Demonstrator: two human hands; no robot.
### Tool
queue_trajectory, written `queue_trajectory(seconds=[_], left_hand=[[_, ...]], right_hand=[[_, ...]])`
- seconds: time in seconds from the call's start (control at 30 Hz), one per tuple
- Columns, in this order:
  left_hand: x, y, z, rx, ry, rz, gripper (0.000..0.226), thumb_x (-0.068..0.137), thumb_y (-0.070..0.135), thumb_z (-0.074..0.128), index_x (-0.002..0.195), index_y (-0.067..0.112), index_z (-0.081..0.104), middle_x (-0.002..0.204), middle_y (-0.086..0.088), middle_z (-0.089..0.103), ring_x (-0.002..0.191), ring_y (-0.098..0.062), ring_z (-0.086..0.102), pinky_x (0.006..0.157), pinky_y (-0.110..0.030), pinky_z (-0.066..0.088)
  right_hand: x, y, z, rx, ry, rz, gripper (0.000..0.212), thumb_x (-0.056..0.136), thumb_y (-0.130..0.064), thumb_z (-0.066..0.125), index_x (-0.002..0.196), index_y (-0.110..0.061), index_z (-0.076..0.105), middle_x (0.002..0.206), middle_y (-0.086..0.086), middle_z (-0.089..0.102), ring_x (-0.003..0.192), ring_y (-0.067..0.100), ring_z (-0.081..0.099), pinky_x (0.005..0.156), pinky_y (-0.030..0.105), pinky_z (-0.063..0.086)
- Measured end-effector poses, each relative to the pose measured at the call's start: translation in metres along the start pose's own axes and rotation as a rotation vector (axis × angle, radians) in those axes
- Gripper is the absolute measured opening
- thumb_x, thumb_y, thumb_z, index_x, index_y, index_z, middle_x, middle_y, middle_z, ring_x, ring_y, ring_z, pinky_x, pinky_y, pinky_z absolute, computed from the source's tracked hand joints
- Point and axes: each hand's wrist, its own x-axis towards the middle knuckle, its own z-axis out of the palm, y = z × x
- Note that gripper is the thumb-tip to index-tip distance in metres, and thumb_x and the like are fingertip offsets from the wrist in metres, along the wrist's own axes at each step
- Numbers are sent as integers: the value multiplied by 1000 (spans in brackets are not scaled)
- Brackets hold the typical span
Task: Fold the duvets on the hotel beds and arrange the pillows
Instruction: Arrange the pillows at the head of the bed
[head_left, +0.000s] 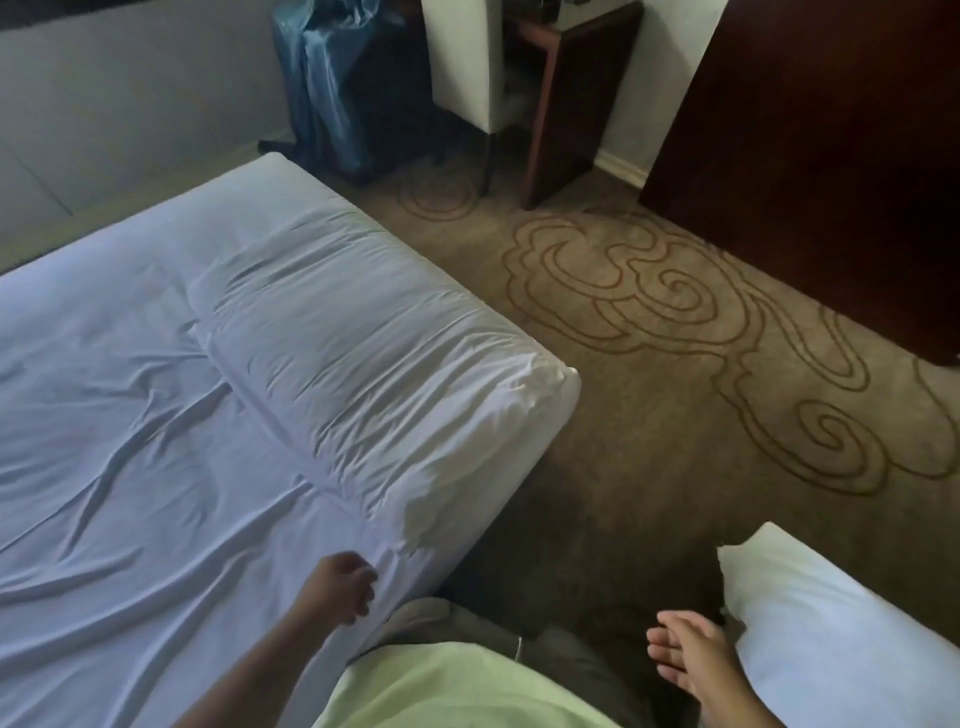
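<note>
A bed with a white sheet (130, 441) fills the left of the head view. A white pillow (363, 343) lies flat along its right edge. My left hand (340, 587) hovers with loosely curled fingers at the sheet near the bed's near right edge, holding nothing that I can see. My right hand (691, 660) hangs open with straight fingers over the gap between the beds. Just right of it, the white corner of a second bed's pillow or duvet (831, 639) shows at the lower right.
Patterned brown carpet (649, 364) lies between the beds. A blue bag (337, 88) stands at the far wall, beside a white chair (467, 62) and a wooden side table (561, 78). Dark wooden furniture (821, 156) is at the right.
</note>
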Motion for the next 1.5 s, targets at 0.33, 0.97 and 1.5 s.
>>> queue_trajectory(seconds=[0.33, 0.97, 1.5], left_hand=[[39, 155, 38, -341, 261, -19, 14, 93, 5, 57, 90, -6, 65, 72, -18, 63, 60, -26, 58, 55, -28, 44], [54, 131, 20, -537, 594, -245, 10, 97, 16, 56, 91, 12, 64, 82, -10, 70, 71, -23, 68, 67, -37, 56], [311, 94, -171, -654, 488, -335, 141, 44, 79, 69, 157, 20, 8, 155, -11, 31, 137, -29, 40, 109, -41, 38]], right_hand=[[139, -189, -21, -275, -189, -107, 13, 100, -12, 54, 98, -3, 63, 80, 17, 67, 62, 26, 59, 56, 27, 44], [147, -445, 248, -850, -559, -570, 17, 97, -30, 57, 102, -14, 59, 105, 12, 64, 90, 24, 62, 71, 38, 53], [255, -511, 440, -827, -522, -624, 109, 55, -87, 70, 142, -27, 45, 132, 5, 62, 119, 28, 61, 108, 49, 45]])
